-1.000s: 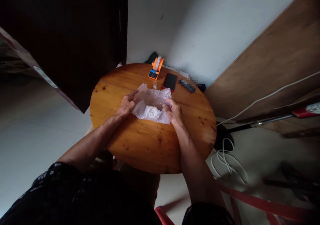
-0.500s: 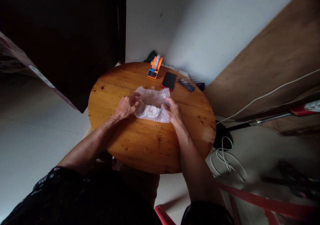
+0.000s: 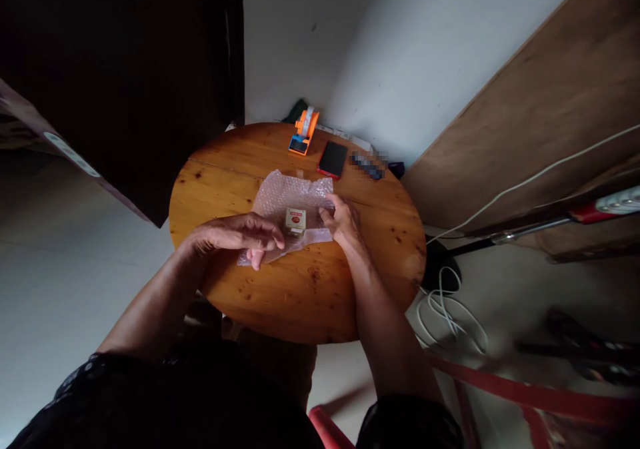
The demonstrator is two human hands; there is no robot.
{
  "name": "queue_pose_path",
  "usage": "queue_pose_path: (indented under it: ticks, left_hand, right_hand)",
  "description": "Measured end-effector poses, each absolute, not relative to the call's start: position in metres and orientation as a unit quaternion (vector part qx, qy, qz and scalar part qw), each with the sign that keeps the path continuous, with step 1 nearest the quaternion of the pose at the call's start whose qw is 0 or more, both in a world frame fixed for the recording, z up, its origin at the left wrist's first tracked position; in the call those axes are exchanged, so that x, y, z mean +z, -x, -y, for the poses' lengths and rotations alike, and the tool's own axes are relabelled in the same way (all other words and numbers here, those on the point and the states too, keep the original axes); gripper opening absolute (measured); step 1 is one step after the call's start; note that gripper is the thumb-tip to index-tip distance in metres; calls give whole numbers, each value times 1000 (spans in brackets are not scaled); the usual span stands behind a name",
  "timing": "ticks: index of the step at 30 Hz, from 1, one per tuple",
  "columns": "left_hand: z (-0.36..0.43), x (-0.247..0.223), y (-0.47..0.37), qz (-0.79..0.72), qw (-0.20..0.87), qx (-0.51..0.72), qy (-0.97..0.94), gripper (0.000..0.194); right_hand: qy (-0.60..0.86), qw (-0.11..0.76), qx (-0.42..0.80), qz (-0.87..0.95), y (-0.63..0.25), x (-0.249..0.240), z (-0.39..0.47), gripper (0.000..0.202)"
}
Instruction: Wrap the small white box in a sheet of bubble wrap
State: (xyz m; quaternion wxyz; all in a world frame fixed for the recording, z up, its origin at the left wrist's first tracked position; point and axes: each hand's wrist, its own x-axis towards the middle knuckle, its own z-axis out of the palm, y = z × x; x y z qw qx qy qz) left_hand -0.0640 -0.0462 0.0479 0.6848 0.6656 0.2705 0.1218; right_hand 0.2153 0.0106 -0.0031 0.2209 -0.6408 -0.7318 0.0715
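A sheet of bubble wrap (image 3: pixel 280 189) lies spread on the round wooden table (image 3: pixel 280 309). On it rests a small box (image 3: pixel 296 218), pale with a red print on top. My left hand (image 3: pixel 240 232) is over the wrap's near left part, left of the box. Its fingers stretch to the right and its thumb points down, apart from them. At the wrap's right edge is my right hand (image 3: pixel 344 221), thumb and forefinger closed on the film. The exact pinch is partly hidden.
Toward the back of the table stand an orange tape dispenser (image 3: pixel 304 132), a black phone-like slab with red edges (image 3: pixel 333 159) and a blurred dark object (image 3: pixel 367 166). A white wall rises behind. White cable (image 3: pixel 445 302) coils on the floor at right, near a red chair-like frame (image 3: pixel 525 386).
The near part of the bubble wrap, folded up before, is now opened out toward me, and the box shows. My left hand has moved nearer and its fingers have straightened; the right stays by the right edge.
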Motion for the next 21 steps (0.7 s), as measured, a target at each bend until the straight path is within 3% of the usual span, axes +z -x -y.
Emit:
queue_pose_path:
  ticks: [3,9,10,15,19,21]
  left_hand:
    - [51,55,60,-318,628,151,-694,33]
    - [33,42,36,-501,364,285,-732,22]
    - [31,35,32,-504,344,297,-734,29]
    - [36,5,22,-420,390,323,-753,97]
    - [39,1,21,-413,367,292,-780,114]
    - [38,1,20,-424,340,272,-794,118]
  right_hand:
    - [634,191,57,747,-212,0,-7,41]
    - [623,199,33,756,-210,3,0,41]
    - [619,204,27,758,-210,4,1,38]
    - [593,228,36,772,-212,12,5,25]
    - [523,275,120,798,-214,17,5,21]
    - [488,269,158,815,-212,18,7,28]
